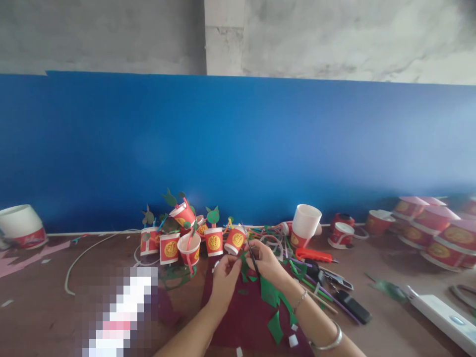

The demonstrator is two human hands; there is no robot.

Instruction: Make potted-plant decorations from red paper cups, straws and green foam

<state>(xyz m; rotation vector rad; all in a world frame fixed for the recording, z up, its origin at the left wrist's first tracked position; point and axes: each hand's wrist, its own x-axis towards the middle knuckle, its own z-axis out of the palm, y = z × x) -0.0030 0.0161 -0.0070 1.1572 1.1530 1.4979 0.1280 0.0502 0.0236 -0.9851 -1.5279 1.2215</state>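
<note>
From my head view, I have both hands raised over the far end of the dark red sheet (230, 327). My left hand (225, 277) has its thumb and forefinger close together at the edge of a small green piece (244, 267), which I judge they are pinching, though the contact itself is too small to see clearly. My right hand (266, 263) is curled round slim dark scissors (254, 259), blades pointing up and away from me; I cannot tell how far they are parted.

The small green piece looks like thin paper or felt: nearly weightless, limp, easy to crease or tear. It is best taken by a broad edge, well clear of the blades, with a light pinch. The scissors should feel stiff and heavier, steadiest when held by the handles.

Larger green scraps (275, 327) lie on the right part of the sheet, flat and light enough to slide at a brush of my wrist. Beyond the sheet stand red paper cups (213, 241), hollow and easily dented or tipped. To its right, on the brown surface (375, 337), are an orange-handled tool (314, 255) and a black device (353, 306), both rigid-looking.
</note>
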